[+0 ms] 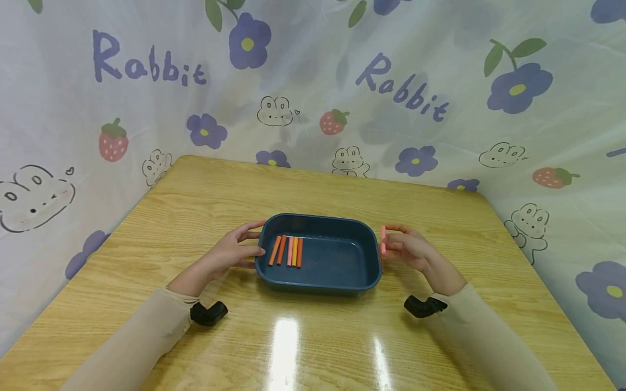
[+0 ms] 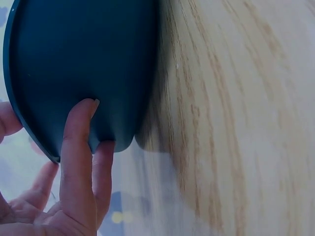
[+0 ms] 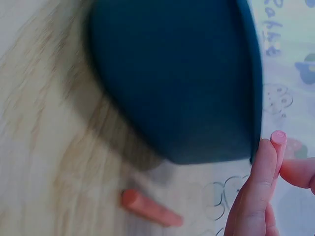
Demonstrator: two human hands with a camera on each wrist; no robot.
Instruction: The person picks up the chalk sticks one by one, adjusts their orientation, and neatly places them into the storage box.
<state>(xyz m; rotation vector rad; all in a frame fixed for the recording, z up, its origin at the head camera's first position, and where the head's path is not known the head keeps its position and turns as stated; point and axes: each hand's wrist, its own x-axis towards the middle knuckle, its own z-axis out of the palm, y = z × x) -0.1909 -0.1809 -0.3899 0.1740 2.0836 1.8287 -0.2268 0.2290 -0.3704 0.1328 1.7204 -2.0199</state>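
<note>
A dark blue plastic box [image 1: 323, 286] stands on the table. Inside it, toward the left end, lie several chalk sticks [image 1: 280, 250] in orange, red, pink and yellow, side by side. My left hand [image 1: 229, 250] holds the box's left end, thumb at the rim and fingers spread against the outer wall. Just outside the right end, my right hand [image 1: 408, 247] pinches a pink chalk stick [image 3: 279, 142] upright between thumb and fingers. An orange chalk stick [image 3: 152, 209] lies on the table below that hand, mostly hidden in the head view.
The wooden table [image 1: 313, 184] reaches back to a patterned curtain [image 1: 303, 70], which also closes off both sides. Black wrist mounts [image 1: 209, 313] stick out at both sleeves. The right half of the box floor is bare.
</note>
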